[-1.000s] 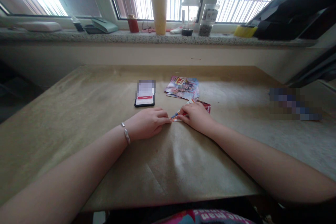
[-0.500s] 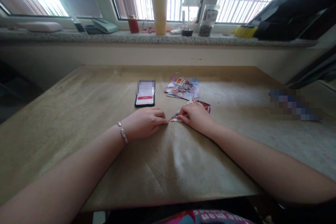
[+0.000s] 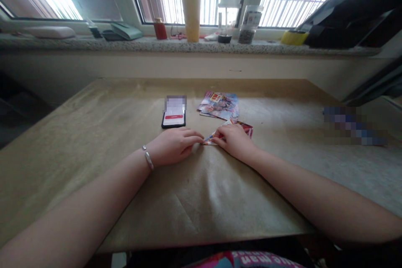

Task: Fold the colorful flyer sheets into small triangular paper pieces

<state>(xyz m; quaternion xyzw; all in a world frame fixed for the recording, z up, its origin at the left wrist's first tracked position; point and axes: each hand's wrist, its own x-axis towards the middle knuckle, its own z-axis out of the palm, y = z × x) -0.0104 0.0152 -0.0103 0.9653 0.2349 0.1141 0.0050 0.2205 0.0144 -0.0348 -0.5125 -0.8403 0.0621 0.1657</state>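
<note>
A small piece of colourful printed paper point(image 3: 213, 138) lies folded on the brown paper-covered table point(image 3: 94, 134). My right hand point(image 3: 235, 140) lies over it, fingers curled and pressing it down. My left hand point(image 3: 176, 144), with a silver bracelet at the wrist, rests beside it, fingers curled with the tips against the paper's left corner. Just beyond my left hand lies a black phone point(image 3: 173, 118) with a lit screen.
A stack of colourful printed sheets point(image 3: 220, 104) lies past my hands. A printed item point(image 3: 354, 125) lies at the table's right. The stone windowsill point(image 3: 78, 44) holds a tall cup of yellow drink point(image 3: 190, 4), a red can point(image 3: 160, 29) and a jar point(image 3: 248, 23).
My left hand's fingertips have slid slightly right along the folded paper's edge. My right hand stays on the paper.
</note>
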